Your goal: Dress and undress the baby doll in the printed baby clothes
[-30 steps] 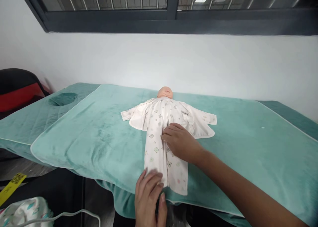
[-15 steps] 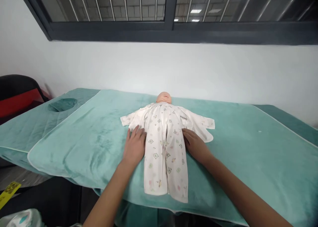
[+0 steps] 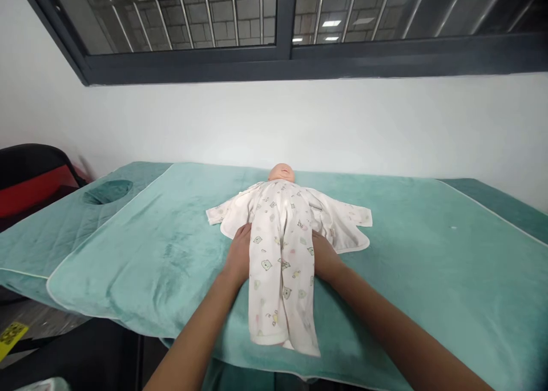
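Head view: left hand (image 3: 240,255) and right hand (image 3: 324,256) tucked in at either edge of printed garment (image 3: 268,277).
Fingers lost beneath cloth; cannot tell whether loose or gripping. Garment spread below doll's head (image 3: 281,173), on green cover (image 3: 162,260). Possible trouble, by judgement: bunched front panel from uneven lifting; doll pulled askew by a hard tug; lower hem, near cover's front edge, dragged over by pulling back. Hidden: any doll body under cloth, any fasteners there. Forearms cut off at bottom; finer print hard to make out.
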The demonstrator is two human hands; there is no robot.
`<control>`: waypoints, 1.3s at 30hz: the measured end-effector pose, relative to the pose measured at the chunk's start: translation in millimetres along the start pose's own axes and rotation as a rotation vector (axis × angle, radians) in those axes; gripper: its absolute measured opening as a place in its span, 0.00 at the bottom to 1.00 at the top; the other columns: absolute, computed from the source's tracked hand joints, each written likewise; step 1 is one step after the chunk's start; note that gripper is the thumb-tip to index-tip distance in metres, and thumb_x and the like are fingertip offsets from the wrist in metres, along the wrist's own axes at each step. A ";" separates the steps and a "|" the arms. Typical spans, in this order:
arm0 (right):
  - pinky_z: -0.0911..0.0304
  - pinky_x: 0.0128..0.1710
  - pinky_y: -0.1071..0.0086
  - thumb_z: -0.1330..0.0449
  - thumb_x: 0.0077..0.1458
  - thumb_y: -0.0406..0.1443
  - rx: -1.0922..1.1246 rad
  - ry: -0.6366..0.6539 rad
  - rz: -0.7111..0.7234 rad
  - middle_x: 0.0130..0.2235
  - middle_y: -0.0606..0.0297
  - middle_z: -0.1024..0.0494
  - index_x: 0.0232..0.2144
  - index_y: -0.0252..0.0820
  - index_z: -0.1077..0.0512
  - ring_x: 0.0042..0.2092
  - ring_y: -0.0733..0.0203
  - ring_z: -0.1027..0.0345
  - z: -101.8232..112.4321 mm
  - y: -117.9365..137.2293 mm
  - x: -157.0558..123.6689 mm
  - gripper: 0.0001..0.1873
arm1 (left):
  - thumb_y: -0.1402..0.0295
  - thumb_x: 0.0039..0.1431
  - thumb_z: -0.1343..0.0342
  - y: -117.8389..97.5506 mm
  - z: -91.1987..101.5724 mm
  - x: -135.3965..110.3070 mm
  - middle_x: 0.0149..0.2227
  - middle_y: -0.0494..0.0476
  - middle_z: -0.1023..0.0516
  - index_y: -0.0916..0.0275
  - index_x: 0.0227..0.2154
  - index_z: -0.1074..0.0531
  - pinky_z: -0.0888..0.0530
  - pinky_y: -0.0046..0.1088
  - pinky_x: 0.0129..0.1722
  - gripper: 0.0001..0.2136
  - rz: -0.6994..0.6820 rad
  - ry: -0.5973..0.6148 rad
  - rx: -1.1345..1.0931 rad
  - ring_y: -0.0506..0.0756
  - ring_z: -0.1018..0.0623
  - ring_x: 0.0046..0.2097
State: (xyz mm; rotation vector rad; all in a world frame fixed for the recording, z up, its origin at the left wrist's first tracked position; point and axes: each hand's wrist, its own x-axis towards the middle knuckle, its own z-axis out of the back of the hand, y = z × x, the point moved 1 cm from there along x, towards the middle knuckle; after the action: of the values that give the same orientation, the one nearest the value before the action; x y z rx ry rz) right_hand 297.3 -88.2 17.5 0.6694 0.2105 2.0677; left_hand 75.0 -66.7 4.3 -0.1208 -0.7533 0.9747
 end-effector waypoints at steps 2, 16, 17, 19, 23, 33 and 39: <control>0.31 0.50 0.52 0.44 0.57 0.35 0.101 0.031 -0.064 0.45 0.55 0.19 0.41 0.43 0.21 0.49 0.46 0.27 2.6 1.2 -3.9 0.13 | 0.72 0.62 0.53 -1.9 0.8 0.4 0.50 0.64 0.23 0.62 0.53 0.31 0.27 0.39 0.49 0.18 0.022 -0.012 -0.027 0.60 0.25 0.49; 0.35 0.55 0.54 0.42 0.56 0.30 -0.133 -0.095 0.056 0.51 0.55 0.23 0.46 0.44 0.23 0.56 0.48 0.32 7.7 -0.7 -18.6 0.16 | 0.75 0.60 0.52 -4.1 8.0 -10.5 0.33 0.62 0.25 0.62 0.31 0.25 0.31 0.39 0.38 0.11 -0.127 0.019 0.233 0.60 0.29 0.39; 0.33 0.55 0.55 0.43 0.57 0.29 -0.155 -0.083 0.054 0.50 0.55 0.22 0.46 0.44 0.23 0.54 0.49 0.31 11.3 -1.2 -21.8 0.16 | 0.76 0.59 0.51 -4.0 10.3 -13.7 0.34 0.62 0.26 0.62 0.30 0.25 0.32 0.39 0.37 0.10 -0.156 0.014 0.256 0.60 0.29 0.39; 0.31 0.52 0.57 0.46 0.59 0.27 -0.184 -0.017 0.100 0.48 0.57 0.21 0.45 0.45 0.22 0.53 0.51 0.29 17.5 -1.6 -31.0 0.18 | 0.77 0.58 0.49 -3.6 15.2 -21.2 0.34 0.61 0.26 0.62 0.28 0.26 0.32 0.37 0.37 0.09 -0.213 -0.007 0.289 0.59 0.30 0.39; 0.30 0.51 0.56 0.47 0.60 0.28 -0.201 0.069 0.249 0.51 0.58 0.22 0.47 0.47 0.23 0.54 0.51 0.29 23.3 1.5 -53.8 0.18 | 0.78 0.59 0.51 -3.3 23.6 -36.1 0.36 0.58 0.26 0.61 0.30 0.26 0.32 0.35 0.37 0.10 -0.244 -0.014 0.276 0.57 0.30 0.39; 0.32 0.49 0.55 0.50 0.61 0.33 -0.179 -0.044 -0.244 0.51 0.61 0.22 0.49 0.47 0.27 0.51 0.51 0.28 64.8 -52.8 -73.5 0.18 | 0.71 0.59 0.54 41.9 37.0 -33.6 0.43 0.59 0.27 0.61 0.40 0.27 0.29 0.37 0.49 0.12 0.348 -0.170 -0.020 0.58 0.27 0.48; 0.37 0.40 0.60 0.45 0.55 0.49 -0.156 -0.148 -0.800 0.42 0.54 0.23 0.36 0.42 0.28 0.43 0.47 0.30 83.8 -107.1 -55.6 0.18 | 0.58 0.57 0.48 64.0 32.8 -7.6 0.44 0.64 0.26 0.64 0.43 0.28 0.34 0.43 0.52 0.17 0.609 -0.084 0.146 0.65 0.30 0.50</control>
State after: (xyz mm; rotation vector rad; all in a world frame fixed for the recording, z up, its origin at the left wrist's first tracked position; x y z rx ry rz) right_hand 443.9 -82.8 24.3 0.5224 0.1893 1.2492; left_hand 6.8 -43.3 -1.8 -0.1889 -0.7331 1.6186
